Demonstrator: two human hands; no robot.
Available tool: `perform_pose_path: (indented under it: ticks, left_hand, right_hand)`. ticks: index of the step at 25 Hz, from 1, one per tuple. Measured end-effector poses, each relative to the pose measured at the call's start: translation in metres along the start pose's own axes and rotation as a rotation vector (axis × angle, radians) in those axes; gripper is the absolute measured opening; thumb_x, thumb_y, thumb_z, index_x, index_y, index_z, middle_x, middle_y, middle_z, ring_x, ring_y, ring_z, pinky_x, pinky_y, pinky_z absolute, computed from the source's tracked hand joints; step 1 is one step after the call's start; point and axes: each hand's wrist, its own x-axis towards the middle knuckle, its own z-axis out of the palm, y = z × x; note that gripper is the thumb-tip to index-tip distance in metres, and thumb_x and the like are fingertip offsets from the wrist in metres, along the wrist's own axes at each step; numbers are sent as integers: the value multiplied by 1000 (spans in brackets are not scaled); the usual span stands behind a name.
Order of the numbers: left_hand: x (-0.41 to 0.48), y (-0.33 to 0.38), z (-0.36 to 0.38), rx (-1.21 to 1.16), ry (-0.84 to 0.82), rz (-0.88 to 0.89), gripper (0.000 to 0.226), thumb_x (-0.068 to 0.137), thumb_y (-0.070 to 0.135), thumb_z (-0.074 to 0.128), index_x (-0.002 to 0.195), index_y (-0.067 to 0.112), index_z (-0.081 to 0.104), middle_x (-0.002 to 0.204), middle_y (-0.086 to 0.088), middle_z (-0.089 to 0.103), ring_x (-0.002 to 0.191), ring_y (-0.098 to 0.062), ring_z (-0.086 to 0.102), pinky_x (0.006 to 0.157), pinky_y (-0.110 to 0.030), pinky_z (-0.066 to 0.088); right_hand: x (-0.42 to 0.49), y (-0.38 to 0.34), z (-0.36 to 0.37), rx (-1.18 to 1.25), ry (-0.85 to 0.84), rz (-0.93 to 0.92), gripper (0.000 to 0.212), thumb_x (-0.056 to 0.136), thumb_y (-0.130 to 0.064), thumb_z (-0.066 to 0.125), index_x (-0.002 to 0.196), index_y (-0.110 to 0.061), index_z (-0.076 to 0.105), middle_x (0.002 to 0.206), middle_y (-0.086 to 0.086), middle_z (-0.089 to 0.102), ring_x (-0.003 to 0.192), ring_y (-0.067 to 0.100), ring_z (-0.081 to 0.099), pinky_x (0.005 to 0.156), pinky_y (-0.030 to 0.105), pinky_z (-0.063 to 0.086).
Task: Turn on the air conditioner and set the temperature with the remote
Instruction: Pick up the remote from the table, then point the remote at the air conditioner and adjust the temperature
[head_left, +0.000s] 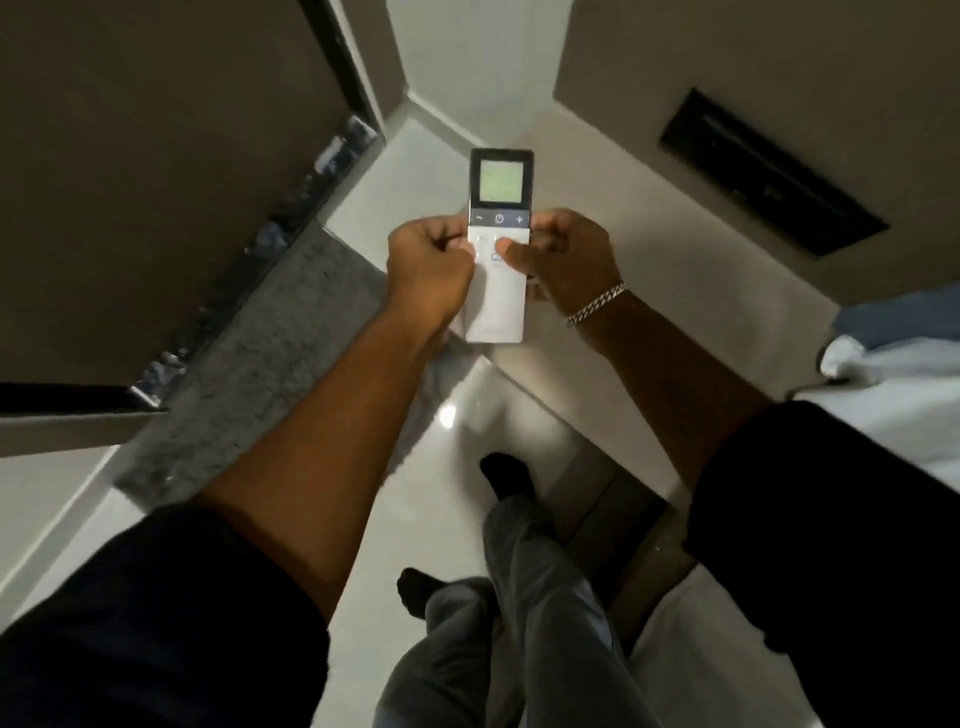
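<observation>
I hold a slim white remote (498, 296) upright in front of me, its lit greenish screen (501, 180) at the top and a dark strip with minus, power and plus buttons below it. My left hand (428, 267) grips the remote's left edge, thumb resting on the white button area. My right hand (563, 254) grips the right edge, its thumb pressed on a button just under the dark strip. A silver bracelet (596, 303) circles my right wrist. No air conditioner unit is in view.
Below are a glossy white tiled floor (457, 415) and my legs in grey trousers (524, 597) with dark socks. A grey rug (270, 353) lies at left by a dark door frame. A black slot (769, 171) sits in the right wall. White bedding (893, 410) is at right.
</observation>
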Motion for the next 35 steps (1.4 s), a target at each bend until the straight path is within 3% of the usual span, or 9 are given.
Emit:
perform_pose_path:
  ticks: [3,6,10,14,17,22,28,30,35]
  left_hand:
    - [-30,66,-72,-87,106,71,28,90,-3,51,109,6,70,93,-2,73,72,-4,71,74,-31,62]
    - [-78,132,-152,-157,226,190,28,89,-4,55,113,6,68,98,-6,72,79,-11,70,75,-31,62]
    - [-152,232,-273,-214,446,405,29,85,-6,61,113,1,68,95,-8,72,63,-2,68,59,-19,59]
    - [-226,309,-360,-187,548,586,29,86,-5,61,114,-2,66,103,-10,72,76,-10,68,66,-20,60]
    - [-284,359,-415,-191,614,718,27,87,-5,60,113,-2,66,103,-12,72,78,-13,70,66,-21,61]
    - [-369,429,-476,-147,695,916,22,86,-7,60,103,5,67,93,-8,72,83,-20,72,64,-25,62]
    - [-452,494,-511,5,750,1137,17,82,2,68,96,12,70,97,-11,75,89,-26,74,73,-37,61]
    - [-473,508,-514,41,766,1192,15,81,4,71,92,14,70,95,-8,75,87,-24,75,70,-34,61]
    - [-496,516,-511,74,818,1229,17,80,3,72,82,19,67,82,3,73,67,-6,75,55,-20,57]
  right_hand:
    - [-29,-86,39,58,-128,-146,20,73,-8,77,90,-11,66,91,18,72,77,29,70,66,36,57]
    - [-73,-176,81,74,-261,-286,33,76,-6,75,106,-2,63,101,18,73,79,23,71,68,34,60]
    - [-161,-316,141,119,-443,-538,31,77,-1,73,106,-2,64,94,13,72,72,16,69,63,24,59]
    - [-242,-422,185,181,-550,-709,39,77,0,72,115,0,62,100,18,73,69,10,67,57,16,56]
    - [-308,-491,209,282,-625,-809,41,78,0,71,118,-3,62,88,3,71,62,1,67,58,15,56]
    - [-397,-576,224,444,-762,-916,48,76,-3,73,122,-7,61,110,14,72,89,28,70,83,42,58]
    - [-469,-652,211,555,-819,-1150,48,76,-10,76,122,-11,62,104,5,72,87,17,71,78,32,60]
    - [-484,-666,206,594,-853,-1181,47,77,-10,75,122,-10,61,97,0,71,82,13,70,73,26,60]
    - [-501,-677,207,605,-851,-1208,50,76,-14,75,124,-12,61,109,6,71,87,18,71,72,30,60]
